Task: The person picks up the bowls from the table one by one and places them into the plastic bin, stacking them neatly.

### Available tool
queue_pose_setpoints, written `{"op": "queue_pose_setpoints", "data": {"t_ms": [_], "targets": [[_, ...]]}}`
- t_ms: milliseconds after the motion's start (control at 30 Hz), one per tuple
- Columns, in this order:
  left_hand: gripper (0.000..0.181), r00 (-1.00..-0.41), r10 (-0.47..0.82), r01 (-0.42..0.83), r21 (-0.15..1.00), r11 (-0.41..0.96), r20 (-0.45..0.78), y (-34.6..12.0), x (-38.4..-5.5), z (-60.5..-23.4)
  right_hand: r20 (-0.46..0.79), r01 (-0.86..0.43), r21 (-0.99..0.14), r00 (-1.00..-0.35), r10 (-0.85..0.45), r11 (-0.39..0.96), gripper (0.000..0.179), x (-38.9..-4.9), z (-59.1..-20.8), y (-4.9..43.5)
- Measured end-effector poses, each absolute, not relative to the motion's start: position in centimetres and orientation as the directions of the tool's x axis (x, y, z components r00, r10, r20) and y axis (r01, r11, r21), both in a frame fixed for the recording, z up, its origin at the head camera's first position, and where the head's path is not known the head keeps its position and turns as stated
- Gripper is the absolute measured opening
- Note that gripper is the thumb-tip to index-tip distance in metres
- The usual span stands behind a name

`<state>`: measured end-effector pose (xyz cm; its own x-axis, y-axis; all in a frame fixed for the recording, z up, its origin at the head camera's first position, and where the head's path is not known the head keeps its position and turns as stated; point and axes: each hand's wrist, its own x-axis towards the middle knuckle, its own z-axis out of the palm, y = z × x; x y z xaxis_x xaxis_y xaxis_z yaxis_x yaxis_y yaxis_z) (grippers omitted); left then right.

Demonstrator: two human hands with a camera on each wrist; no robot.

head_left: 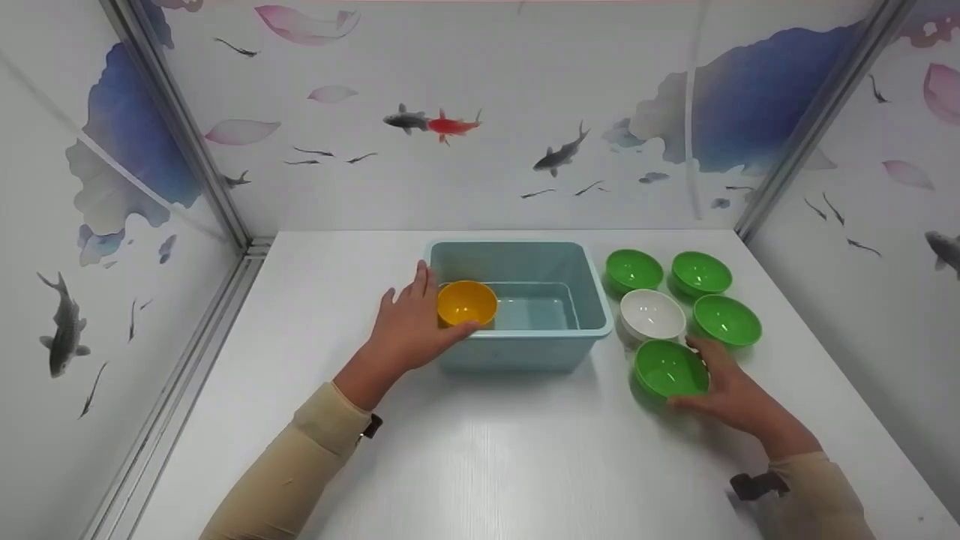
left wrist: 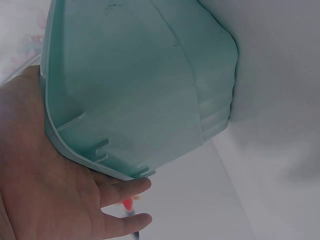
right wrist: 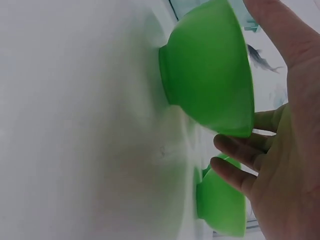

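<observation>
A glossy, round, plastic-looking green bowl (head_left: 669,371) is sitting right way up toward the right of the table, nearest the person among the bowls there. The right hand (head_left: 727,386) is curving around its right side, thumb by the near rim and fingers by the far rim; from where I'm standing, I cannot tell whether they are pinching it or only resting around it.

Just beyond that bowl, a shiny white round bowl (head_left: 652,315) is standing, with three more glossy green bowls (head_left: 726,321) clustering behind it and to its right, all facing up.

To the left of the cluster, a pale blue-green, rectangular plastic bin (head_left: 517,354) is standing on the table, holding a round orange-yellow bowl (head_left: 466,304) inside its left end. The left hand (head_left: 409,322) is spreading against the bin's left side, fingers extending straight and thumb stretching along the near rim.

Both forearms are wearing tan sleeves (head_left: 289,469), with dark bands (head_left: 757,486) showing at the wrists. Everything is resting on a white tabletop (head_left: 480,465). Beyond it, a white back panel (head_left: 480,195) is showing painted fish, pink petals and a blue wash, and metal posts (head_left: 184,124) are framing its two sides.
</observation>
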<state>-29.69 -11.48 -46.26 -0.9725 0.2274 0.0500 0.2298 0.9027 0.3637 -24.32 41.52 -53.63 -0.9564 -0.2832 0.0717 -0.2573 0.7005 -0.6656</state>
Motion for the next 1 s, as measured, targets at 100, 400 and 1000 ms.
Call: {"op": "queue_pose_setpoints", "data": {"t_ms": [100,400,1000], "targets": [[0.13,-0.971,0.232,0.234,0.364,0.902,0.05,-11.5,-29.7,-46.3,0.074,-0.253,-0.683,-0.957,-0.28,0.685,0.115,-24.3,-54.0,41.8],[0.132,-0.972,0.231,0.234,0.361,0.903,0.054,-11.5,-29.7,-46.3,0.084,-0.257,-0.693,-0.957,-0.279,0.674,0.116,-24.7,-54.9,42.3],[0.126,-0.969,0.236,0.245,0.362,0.9,0.069,-11.5,-29.8,-46.5,0.026,-0.2,-0.746,-0.962,-0.273,0.635,0.121,-24.7,-55.0,42.1]]}}
